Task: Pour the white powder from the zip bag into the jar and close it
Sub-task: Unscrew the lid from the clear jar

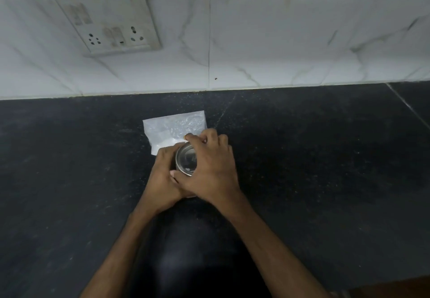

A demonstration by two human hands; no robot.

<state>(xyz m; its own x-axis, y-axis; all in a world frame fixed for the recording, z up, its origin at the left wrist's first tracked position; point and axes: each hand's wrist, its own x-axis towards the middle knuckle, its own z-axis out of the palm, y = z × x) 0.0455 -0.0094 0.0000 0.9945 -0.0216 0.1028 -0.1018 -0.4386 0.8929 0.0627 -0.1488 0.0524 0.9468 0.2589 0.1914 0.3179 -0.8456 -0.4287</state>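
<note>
Jar (186, 161) gets gripped by both hands, left (162, 176) on body, right (209, 169) on lid; bag (174, 128) at 12 o'clock. Brace it firmly while twisting.

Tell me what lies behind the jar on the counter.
The zip bag lies flat behind the jar, white powder inside. Its near edge is covered by the left hand and right hand.
</note>
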